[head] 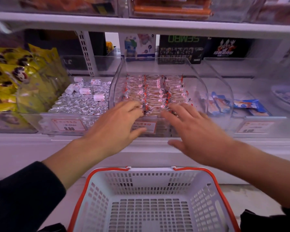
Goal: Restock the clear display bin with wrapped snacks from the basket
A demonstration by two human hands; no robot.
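The clear display bin (197, 76) sits on the middle shelf, filled with rows of wrapped snacks (155, 91) in clear and red wrappers. My left hand (114, 126) reaches over the bin's front lip, fingers spread and resting on the nearest snacks. My right hand (194, 131) does the same on the right side, fingers apart, slightly blurred. Neither hand holds anything. Below them the white basket (151, 180) with an orange rim shows a bare bottom with no snacks in it.
Left of the bin is a bin of silver-wrapped sweets (80, 101) with a 9.80 price tag (66, 125), then yellow panda-print bags (12, 77). Right of it are clear bins holding blue packets (248, 104). Toy boxes (181, 47) stand behind; another shelf (141, 24) runs overhead.
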